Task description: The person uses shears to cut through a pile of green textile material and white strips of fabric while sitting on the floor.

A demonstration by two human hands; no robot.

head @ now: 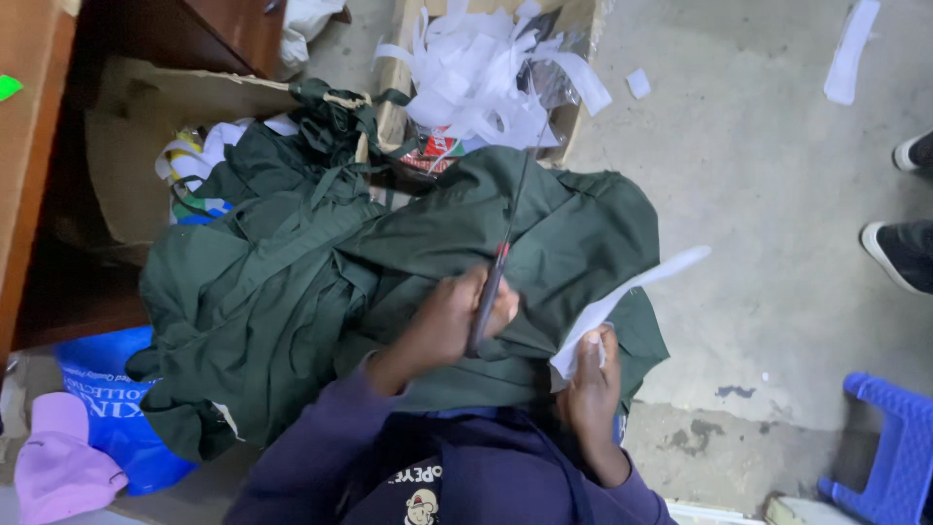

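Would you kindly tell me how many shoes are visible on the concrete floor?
2: one shoe at the right edge, mostly cut off, and a second shoe just below it. More may lie out of frame.

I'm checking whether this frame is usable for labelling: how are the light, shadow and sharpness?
Head view: dim, even light, no glare; deep shadow under the wooden furniture; left hand with the scissors and right hand on the white strip look slightly soft; green fabric folds stay readable.

Dim, cool, even light with soft shadows. The concrete floor (768,146) beyond the right hand (593,384) is brightest; the wooden cabinet (39,146) far past the left hand (452,321) sits in shadow. Both hands look slightly motion-blurred.
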